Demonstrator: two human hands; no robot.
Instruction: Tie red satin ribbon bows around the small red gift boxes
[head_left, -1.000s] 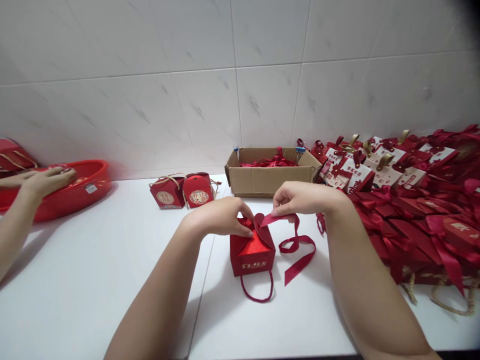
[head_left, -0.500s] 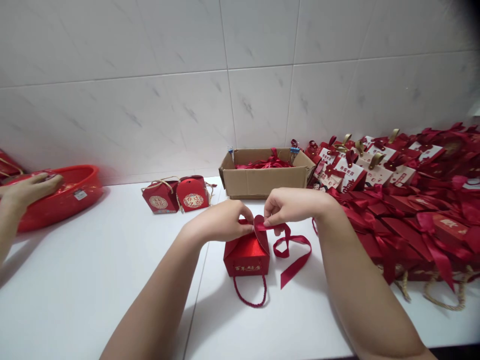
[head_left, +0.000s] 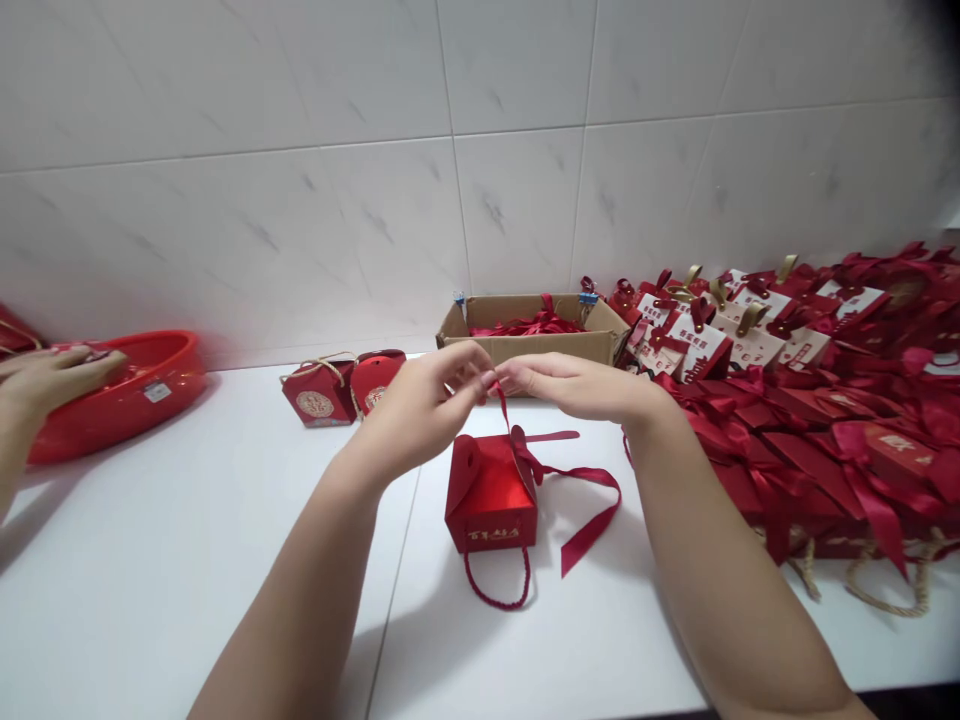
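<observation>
The left hand (head_left: 439,400) is closed at thumb and forefinger on one end of a dark red satin ribbon (head_left: 591,537), raised above the far side of a red gift box (head_left: 491,530). The right hand (head_left: 577,385) meets it there, fingertips at the same spot; whether these also grip the ribbon, I cannot tell.

Head view: the gift box stands upright on the white tabletop (head_left: 600,640), below the joined fingertips and nearer the tabletop's front edge. Neither hand touches it. From the fingertips, the ribbon's long axis drops steeply to the right flap (head_left: 523,460), then turns out along the tabletop on the right hand's side. The left flap (head_left: 465,465) shows a punched hole, with no ribbon seen in it. The left hand is nearer that flap; the right hand is nearer the ribbon's loose tail. The rope handle (head_left: 498,604) hangs toward the front edge. Beyond the hands, near the wall, a cardboard box (head_left: 555,349) holds more ribbon.
</observation>
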